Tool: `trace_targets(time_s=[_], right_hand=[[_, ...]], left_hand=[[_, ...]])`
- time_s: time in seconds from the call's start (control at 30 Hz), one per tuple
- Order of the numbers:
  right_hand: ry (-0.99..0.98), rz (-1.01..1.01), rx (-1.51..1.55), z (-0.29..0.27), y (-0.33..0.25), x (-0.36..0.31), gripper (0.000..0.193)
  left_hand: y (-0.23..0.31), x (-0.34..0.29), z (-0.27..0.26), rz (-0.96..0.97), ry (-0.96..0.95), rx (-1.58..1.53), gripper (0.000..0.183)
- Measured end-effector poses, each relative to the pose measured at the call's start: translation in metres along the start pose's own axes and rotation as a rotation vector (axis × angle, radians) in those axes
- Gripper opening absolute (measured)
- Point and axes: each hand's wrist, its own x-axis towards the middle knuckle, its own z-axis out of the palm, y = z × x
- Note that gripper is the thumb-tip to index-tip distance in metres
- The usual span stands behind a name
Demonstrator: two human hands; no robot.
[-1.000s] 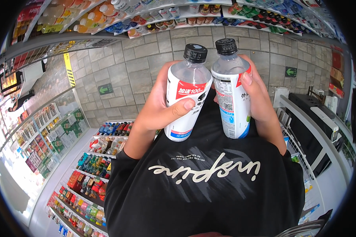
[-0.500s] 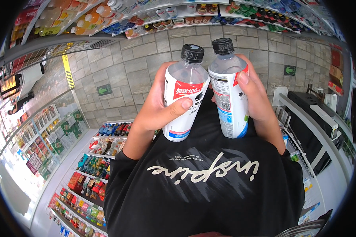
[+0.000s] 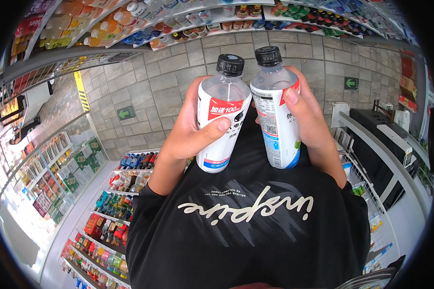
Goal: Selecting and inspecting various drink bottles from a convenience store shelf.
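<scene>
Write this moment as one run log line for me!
left hand: grips black-capped, white-labelled plastic bottle | right hand: grips second black-capped, white-labelled plastic bottle | bottles: side by side | background: grey tiled floor

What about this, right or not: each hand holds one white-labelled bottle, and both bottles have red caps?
Not quite, one colour is wrong: in the head view, the left hand does hold one white-labelled bottle and the right hand holds a second white-labelled bottle, but both have black caps, not red.
</scene>
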Motion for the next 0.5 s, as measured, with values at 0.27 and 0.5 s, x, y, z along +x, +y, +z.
trace_targets(time_s=[0.27,0.5], right_hand=[[-0.021,0.001,-0.019,0.0014,-0.0009,-0.0024,0.066],[-0.034,-0.019,-0.07,0.004,-0.0008,-0.0041,0.065]], left_hand=[[-0.0017,-0.0035,-0.0001,-0.006,0.011,-0.021,0.082],[-0.0012,-0.0065,-0.0006,-0.01,0.023,-0.015,0.081]])
